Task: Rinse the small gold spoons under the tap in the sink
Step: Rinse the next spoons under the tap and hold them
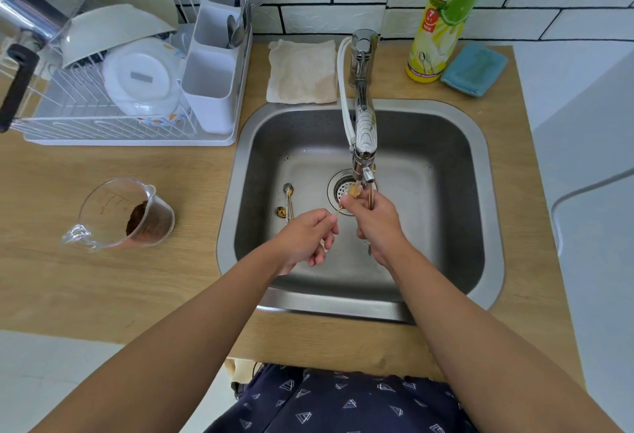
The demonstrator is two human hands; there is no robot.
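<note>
**A:** Steel sink (459,172) set into a wooden worktop (103,278), seen from above. What are the hands doing?

**B:** Both reach into the basin. Left hand (303,239) pinches the thin handle end of a small gold spoon (354,190) between thumb and fingertips. Right hand (374,218) curls round the same spoon near its bowl, which sits just under the tap (364,131) spout, above the drain (339,189).

**A:** Are there other spoons?

**B:** Yes. Two more spoons (286,203) lie side by side on the sink floor, left of the drain, untouched. A further gold handle seems to stand in the right hand's grip, but I cannot tell for sure.

**A:** What else is on the worktop?

**B:** Left of the sink, a clear measuring jug (127,215) lies tilted with brown powder inside. Behind it, a white dish rack (113,117) holds bowls and a cutlery caddy. Behind the sink lies a folded beige cloth (302,70); right of the tap stand a yellow dish soap bottle (446,17) and a blue sponge (475,69).
</note>
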